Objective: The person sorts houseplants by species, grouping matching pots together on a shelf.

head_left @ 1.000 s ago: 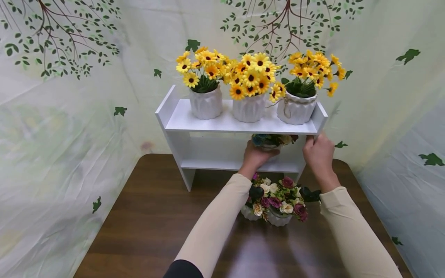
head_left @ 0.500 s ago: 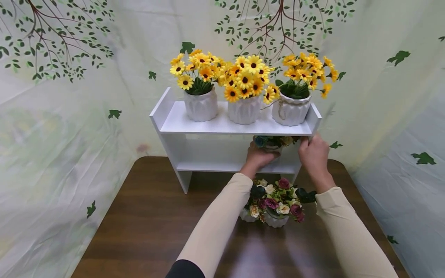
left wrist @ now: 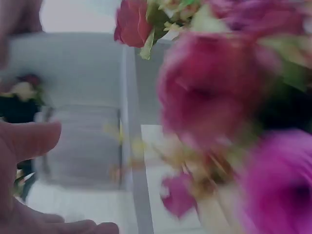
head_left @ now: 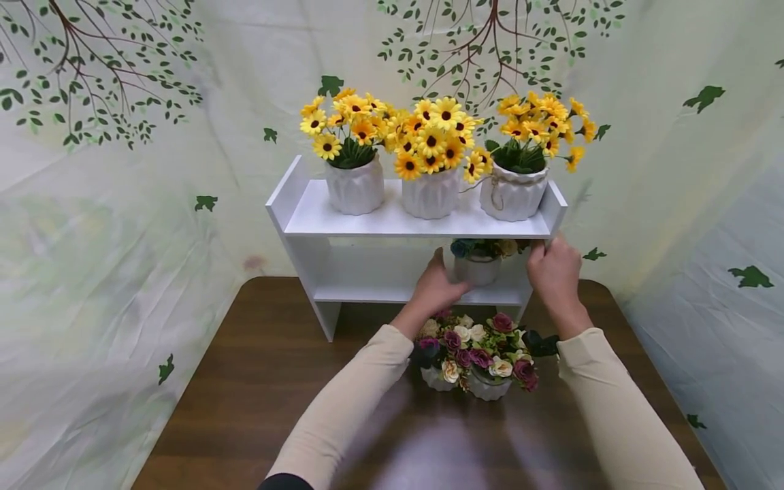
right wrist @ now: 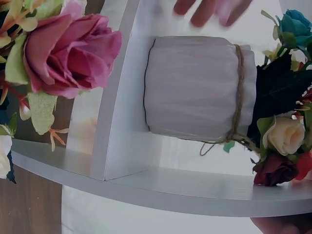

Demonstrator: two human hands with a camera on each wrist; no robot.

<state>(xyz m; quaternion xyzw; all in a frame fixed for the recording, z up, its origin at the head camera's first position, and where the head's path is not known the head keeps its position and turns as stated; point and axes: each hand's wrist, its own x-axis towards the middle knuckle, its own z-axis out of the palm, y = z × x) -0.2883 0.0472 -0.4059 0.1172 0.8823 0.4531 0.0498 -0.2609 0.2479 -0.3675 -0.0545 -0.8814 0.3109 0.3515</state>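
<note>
A ribbed white flower pot with a twine band and mixed artificial roses stands on the middle level of the white shelf. My left hand is just left of this pot, fingers spread and holding nothing. In the right wrist view, the left hand's fingertips show apart from the pot. My right hand grips the shelf's right side panel below the top board, its fingers partly hidden. In the left wrist view, the thumb is straight and the pot is blurred.
Three white pots of yellow daisies line the top board. Two pots with purple and cream roses stand on the brown table in front of the shelf, between my forearms. A leaf-printed cloth hangs behind.
My left hand has let go of the rose pot and drawn back to the left, leaving the pot on the middle level. The right hand keeps its grip on the side panel.
</note>
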